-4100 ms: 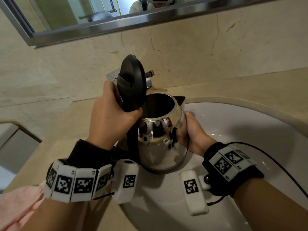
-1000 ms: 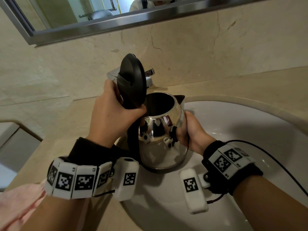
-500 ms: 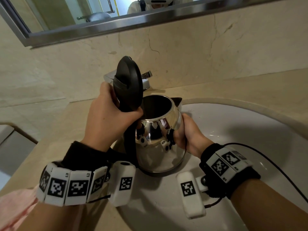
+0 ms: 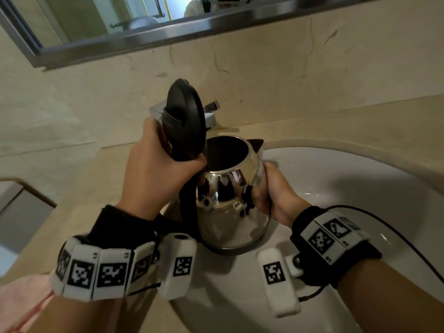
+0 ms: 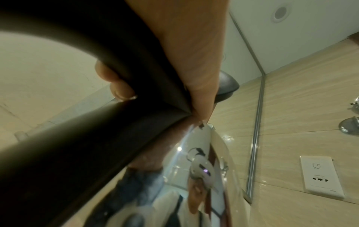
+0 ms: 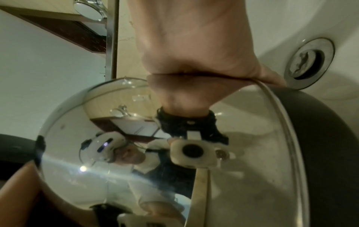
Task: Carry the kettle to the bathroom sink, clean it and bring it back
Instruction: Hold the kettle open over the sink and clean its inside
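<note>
In a beige stone counter sits the white sink; at its left rim the kettle is upright, lid flipped open. The left hand wraps the black handle. The right hand cups the opposite flank, fingers seemingly curled behind, out of sight.

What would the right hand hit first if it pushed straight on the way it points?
The kettle: the right hand cups its shiny side, so nothing lies between them.

Left hand clenches the handle; right hand cups the kettle side.
</note>
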The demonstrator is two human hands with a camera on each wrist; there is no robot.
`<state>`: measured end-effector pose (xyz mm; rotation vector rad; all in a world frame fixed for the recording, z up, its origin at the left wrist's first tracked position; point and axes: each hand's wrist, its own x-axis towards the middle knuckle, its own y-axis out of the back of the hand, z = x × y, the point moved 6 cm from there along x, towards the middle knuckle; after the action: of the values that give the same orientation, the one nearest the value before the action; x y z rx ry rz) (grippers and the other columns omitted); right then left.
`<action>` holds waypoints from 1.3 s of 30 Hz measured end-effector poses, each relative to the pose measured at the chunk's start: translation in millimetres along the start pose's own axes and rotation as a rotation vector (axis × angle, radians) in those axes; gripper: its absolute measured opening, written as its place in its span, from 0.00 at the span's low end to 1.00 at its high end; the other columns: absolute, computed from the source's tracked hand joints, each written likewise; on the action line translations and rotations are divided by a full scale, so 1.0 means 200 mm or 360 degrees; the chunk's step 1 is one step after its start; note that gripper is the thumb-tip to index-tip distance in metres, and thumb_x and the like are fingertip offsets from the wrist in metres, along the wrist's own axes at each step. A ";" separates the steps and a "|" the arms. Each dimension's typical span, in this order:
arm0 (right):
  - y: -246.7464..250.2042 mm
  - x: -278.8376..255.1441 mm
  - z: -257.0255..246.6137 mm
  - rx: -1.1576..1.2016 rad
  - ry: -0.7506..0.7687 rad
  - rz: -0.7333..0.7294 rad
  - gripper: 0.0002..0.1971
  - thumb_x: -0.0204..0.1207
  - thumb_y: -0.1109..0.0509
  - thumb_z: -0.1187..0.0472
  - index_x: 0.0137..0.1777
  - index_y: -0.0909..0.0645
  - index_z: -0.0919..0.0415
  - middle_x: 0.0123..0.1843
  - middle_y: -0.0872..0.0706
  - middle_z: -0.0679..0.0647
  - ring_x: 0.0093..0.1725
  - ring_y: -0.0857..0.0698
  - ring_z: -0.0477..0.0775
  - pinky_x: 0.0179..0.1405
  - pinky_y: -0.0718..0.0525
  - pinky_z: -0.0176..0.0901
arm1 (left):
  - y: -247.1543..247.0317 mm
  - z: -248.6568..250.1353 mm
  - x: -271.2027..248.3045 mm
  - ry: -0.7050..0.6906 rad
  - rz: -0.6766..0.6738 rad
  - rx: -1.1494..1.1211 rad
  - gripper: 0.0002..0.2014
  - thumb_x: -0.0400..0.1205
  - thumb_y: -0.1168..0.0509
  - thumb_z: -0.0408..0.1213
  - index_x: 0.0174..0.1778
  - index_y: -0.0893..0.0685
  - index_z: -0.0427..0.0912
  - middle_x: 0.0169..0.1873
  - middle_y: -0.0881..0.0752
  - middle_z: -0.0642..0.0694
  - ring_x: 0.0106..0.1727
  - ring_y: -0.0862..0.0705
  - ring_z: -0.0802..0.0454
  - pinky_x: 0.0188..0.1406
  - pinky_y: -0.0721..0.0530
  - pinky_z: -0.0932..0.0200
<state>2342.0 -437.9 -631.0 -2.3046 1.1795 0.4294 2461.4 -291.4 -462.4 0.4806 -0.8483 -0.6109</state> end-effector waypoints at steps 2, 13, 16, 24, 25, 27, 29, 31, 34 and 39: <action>0.00 0.00 -0.01 -0.0022 0.0029 0.0027 0.27 0.85 0.51 0.44 0.26 0.29 0.55 0.09 0.28 0.47 0.07 0.29 0.41 0.06 0.35 0.24 | 0.00 0.00 0.00 0.0009 0.0013 -0.0005 0.23 0.67 0.25 0.40 0.50 0.29 0.42 0.38 0.21 0.59 0.39 0.20 0.64 0.33 0.22 0.70; -0.01 0.00 0.01 0.0018 0.0011 -0.0018 0.26 0.86 0.52 0.47 0.32 0.24 0.56 0.14 0.20 0.48 0.13 0.21 0.40 0.11 0.28 0.26 | 0.01 0.01 0.00 0.0001 0.0005 0.0018 0.22 0.68 0.24 0.38 0.50 0.30 0.42 0.39 0.22 0.58 0.39 0.20 0.63 0.34 0.21 0.67; -0.01 -0.01 -0.01 0.0009 0.0067 0.0003 0.25 0.86 0.52 0.47 0.29 0.26 0.55 0.10 0.23 0.47 0.10 0.24 0.40 0.09 0.31 0.26 | 0.01 0.01 0.00 0.0012 0.0005 0.0013 0.22 0.68 0.25 0.39 0.51 0.30 0.42 0.39 0.21 0.57 0.40 0.20 0.62 0.35 0.20 0.66; -0.02 -0.01 0.00 -0.0020 0.0038 -0.0013 0.25 0.85 0.51 0.45 0.45 0.16 0.59 0.30 0.11 0.52 0.31 0.13 0.45 0.24 0.19 0.33 | 0.00 0.01 0.00 0.0015 0.0005 0.0001 0.22 0.67 0.25 0.38 0.49 0.30 0.42 0.38 0.23 0.58 0.37 0.21 0.64 0.30 0.25 0.78; -0.03 -0.02 -0.01 -0.0029 0.0031 -0.0031 0.26 0.85 0.51 0.45 0.51 0.15 0.60 0.40 0.09 0.55 0.42 0.12 0.49 0.36 0.15 0.36 | 0.00 0.01 0.00 0.0015 0.0002 -0.0002 0.22 0.67 0.25 0.38 0.50 0.30 0.42 0.38 0.23 0.58 0.37 0.21 0.64 0.30 0.24 0.77; -0.05 -0.05 -0.02 -0.0007 0.0017 -0.0022 0.27 0.84 0.50 0.44 0.62 0.16 0.61 0.57 0.10 0.60 0.60 0.14 0.56 0.62 0.17 0.46 | 0.00 0.01 0.00 0.0028 0.0001 -0.0012 0.22 0.67 0.25 0.38 0.50 0.30 0.42 0.38 0.22 0.58 0.38 0.21 0.63 0.31 0.25 0.73; -0.05 -0.07 -0.02 -0.0024 -0.0002 -0.0005 0.28 0.83 0.51 0.44 0.65 0.17 0.60 0.60 0.11 0.61 0.64 0.16 0.57 0.69 0.21 0.50 | 0.00 0.01 0.00 0.0033 -0.0002 -0.0021 0.22 0.67 0.25 0.38 0.50 0.29 0.42 0.38 0.22 0.58 0.39 0.20 0.62 0.32 0.25 0.70; -0.05 -0.08 -0.03 -0.0017 0.0029 -0.0007 0.28 0.84 0.51 0.44 0.64 0.16 0.61 0.56 0.11 0.59 0.58 0.15 0.55 0.59 0.19 0.45 | 0.01 0.00 0.00 0.0034 0.0000 -0.0009 0.22 0.67 0.24 0.38 0.50 0.29 0.42 0.38 0.22 0.57 0.38 0.20 0.62 0.31 0.25 0.71; -0.05 -0.09 -0.03 -0.0045 0.0055 -0.0002 0.27 0.85 0.52 0.45 0.62 0.17 0.61 0.55 0.11 0.61 0.57 0.14 0.55 0.57 0.18 0.44 | 0.00 0.01 0.00 0.0024 -0.0002 0.0003 0.22 0.67 0.25 0.36 0.49 0.30 0.42 0.36 0.23 0.58 0.36 0.22 0.63 0.29 0.25 0.77; -0.06 -0.10 -0.04 -0.0019 0.0085 0.0010 0.27 0.85 0.52 0.46 0.66 0.17 0.60 0.62 0.12 0.61 0.66 0.17 0.57 0.74 0.25 0.54 | 0.00 0.01 -0.01 0.0013 -0.0002 0.0014 0.22 0.68 0.25 0.33 0.48 0.32 0.42 0.36 0.24 0.59 0.35 0.23 0.64 0.29 0.26 0.81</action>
<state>2341.0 -424.6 -610.8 -2.3362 1.2132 0.3804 2458.6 -290.9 -461.0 0.4912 -0.8433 -0.6065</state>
